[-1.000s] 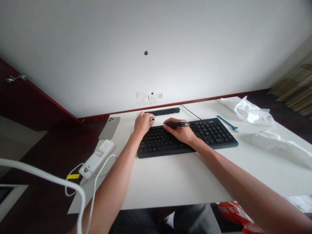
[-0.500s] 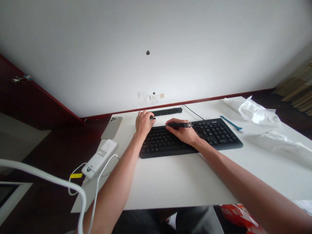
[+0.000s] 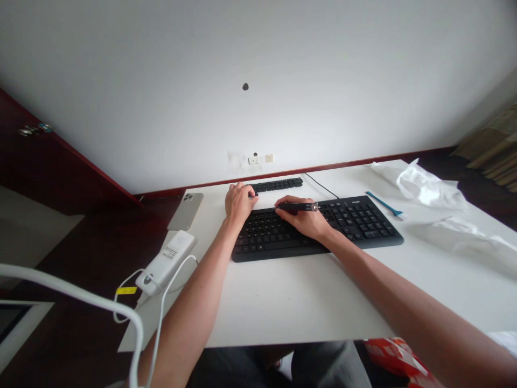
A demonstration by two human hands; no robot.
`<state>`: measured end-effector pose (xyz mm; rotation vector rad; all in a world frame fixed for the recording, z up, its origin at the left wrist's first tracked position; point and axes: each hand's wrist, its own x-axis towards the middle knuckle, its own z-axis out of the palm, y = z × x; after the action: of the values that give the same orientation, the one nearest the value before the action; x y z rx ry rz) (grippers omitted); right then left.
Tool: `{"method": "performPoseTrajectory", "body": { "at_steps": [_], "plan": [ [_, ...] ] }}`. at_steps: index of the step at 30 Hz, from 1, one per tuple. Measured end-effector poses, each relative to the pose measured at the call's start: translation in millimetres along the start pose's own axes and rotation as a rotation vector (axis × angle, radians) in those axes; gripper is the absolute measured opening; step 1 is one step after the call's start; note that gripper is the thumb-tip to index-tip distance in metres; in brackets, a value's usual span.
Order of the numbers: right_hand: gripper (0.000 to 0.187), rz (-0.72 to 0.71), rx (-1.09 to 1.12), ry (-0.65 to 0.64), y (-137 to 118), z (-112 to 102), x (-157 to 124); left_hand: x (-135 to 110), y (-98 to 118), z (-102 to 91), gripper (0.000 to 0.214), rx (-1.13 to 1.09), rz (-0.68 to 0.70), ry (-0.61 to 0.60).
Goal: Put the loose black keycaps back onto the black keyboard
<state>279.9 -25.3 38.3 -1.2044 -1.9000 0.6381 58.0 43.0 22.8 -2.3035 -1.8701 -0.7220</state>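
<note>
A black keyboard (image 3: 363,218) lies on the white table, its upper left part showing small lighter spots in place of flat keys. Over its top edge my right hand (image 3: 301,218) is closed around a black pen-shaped tool (image 3: 299,207), whose metal end points right; the tip is hard to make out. My left hand (image 3: 239,202) is closed at the keyboard's upper left corner, pinching a small black piece that looks like a keycap (image 3: 253,194), mostly hidden by the fingers. Just behind that hand, rows of loose black keycaps (image 3: 278,185) lie near the wall.
A blue brush (image 3: 383,205) lies right of the keyboard, beside crumpled white plastic (image 3: 424,183). On the left are a phone (image 3: 186,211) and a white power bank (image 3: 167,261) with a white cable (image 3: 163,302). The keyboard's cord (image 3: 321,186) runs toward the wall.
My left fingers have turned slightly, so less of the small black piece shows between them. The right hand and its tool are almost unmoved.
</note>
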Motion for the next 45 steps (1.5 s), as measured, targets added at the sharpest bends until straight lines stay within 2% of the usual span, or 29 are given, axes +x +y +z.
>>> {"method": "performPoseTrajectory", "body": {
  "at_steps": [16,45],
  "plan": [
    [0.017,0.018,0.016,-0.011,-0.2,-0.2,-0.7,0.3,4.2,-2.1,0.014,-0.044,-0.025,-0.116],
    [0.019,0.016,0.032,-0.022,-1.4,-0.8,-0.5,-0.1,2.5,0.4,0.014,-0.048,-0.043,-0.091]
  ]
}}
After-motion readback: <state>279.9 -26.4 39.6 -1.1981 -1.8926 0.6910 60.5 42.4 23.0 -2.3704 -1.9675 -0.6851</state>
